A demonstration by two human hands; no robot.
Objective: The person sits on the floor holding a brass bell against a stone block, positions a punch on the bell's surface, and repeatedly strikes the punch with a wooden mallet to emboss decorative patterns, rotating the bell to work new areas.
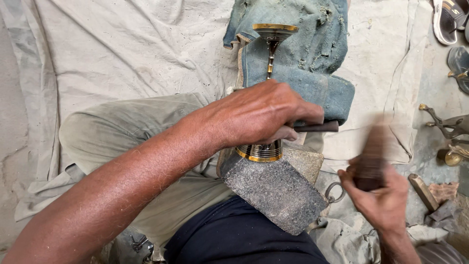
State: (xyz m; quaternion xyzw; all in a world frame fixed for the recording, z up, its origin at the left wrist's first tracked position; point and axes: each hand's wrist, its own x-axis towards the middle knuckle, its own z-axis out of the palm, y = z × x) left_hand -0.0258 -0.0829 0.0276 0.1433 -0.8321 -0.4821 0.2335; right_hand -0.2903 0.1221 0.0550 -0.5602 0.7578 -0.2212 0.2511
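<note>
My view: bare forearms [122, 181], no sleeves; grey-green trousers [112, 132] over the bent knee; dark navy shirt [239, 237] below.

A pale canvas sheet [122, 54] is spread wide over the ground, creased all over. Top right, sandals [452, 19] sit on bare concrete. Along the right edge, brass pieces [447, 127] lie scattered (shapes hard to make out), with a small wooden block [423, 191] near them.

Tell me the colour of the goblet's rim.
Gold, above a dark patterned bowl; the goblet lies on blue cloth, seen in the head view.
</note>
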